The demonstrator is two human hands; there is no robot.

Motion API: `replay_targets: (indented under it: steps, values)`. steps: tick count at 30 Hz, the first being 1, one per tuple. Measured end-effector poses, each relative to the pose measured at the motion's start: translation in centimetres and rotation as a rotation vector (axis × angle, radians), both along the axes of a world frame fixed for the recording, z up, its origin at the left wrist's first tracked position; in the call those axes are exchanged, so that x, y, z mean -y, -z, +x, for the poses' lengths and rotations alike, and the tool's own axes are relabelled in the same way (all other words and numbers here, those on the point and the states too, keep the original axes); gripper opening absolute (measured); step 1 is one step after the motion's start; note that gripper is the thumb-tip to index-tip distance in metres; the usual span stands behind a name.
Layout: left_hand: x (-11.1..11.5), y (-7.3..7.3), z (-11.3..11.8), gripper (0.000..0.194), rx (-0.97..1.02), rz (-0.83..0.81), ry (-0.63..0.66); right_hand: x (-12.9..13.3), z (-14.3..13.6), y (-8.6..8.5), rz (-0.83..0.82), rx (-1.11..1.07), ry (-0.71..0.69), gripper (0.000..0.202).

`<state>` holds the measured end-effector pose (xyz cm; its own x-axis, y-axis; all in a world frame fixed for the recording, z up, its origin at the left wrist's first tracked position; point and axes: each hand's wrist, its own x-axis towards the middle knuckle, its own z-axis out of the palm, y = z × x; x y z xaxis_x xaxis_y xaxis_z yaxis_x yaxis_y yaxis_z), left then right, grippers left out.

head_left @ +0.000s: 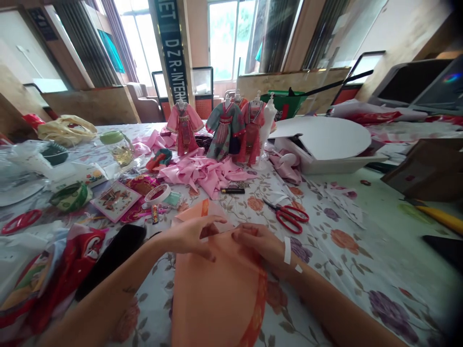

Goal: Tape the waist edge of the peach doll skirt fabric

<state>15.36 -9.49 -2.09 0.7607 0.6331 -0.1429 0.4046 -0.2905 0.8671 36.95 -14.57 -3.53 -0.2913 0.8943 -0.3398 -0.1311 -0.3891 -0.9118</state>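
Note:
An orange fabric piece (213, 299) with a darker patterned border lies on the flowered tablecloth (340, 279) in front of me. Above its left part hovers my left hand (197, 236), thumb and fingers apart in a curve with nothing between them. My right hand (255, 241) pinches the upper right edge of the cloth between thumb and fingers. White strips of tape (287, 249) stick to my right wrist. Just beyond that hand rest red-handled scissors (289, 217), blades slightly parted.
Dressed doll figures (226, 127) stand at the back behind pink fabric scraps (206, 171). To the left are a tape roll (157, 194), a lidded jar (119, 148) and a black phone-like object (112, 260). A white round board (325, 137) sits back right.

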Motion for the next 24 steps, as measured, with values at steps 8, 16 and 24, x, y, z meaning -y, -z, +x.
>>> replay_targets:
  steps: [8,16,24]
  values:
    - [0.1,0.2,-1.9,0.067,-0.118,-0.223,-0.081,-0.2,0.6,0.5,-0.035,-0.027,-0.045,0.024]
    - [0.4,-1.1,-2.5,0.061,-0.242,-0.228,0.017,-0.7,0.8,0.4,-0.108,0.127,-0.107,0.036]
    - [0.7,-0.6,-2.7,0.062,-0.233,-0.24,-0.023,-0.5,0.7,0.0,-0.098,0.117,-0.121,0.038]
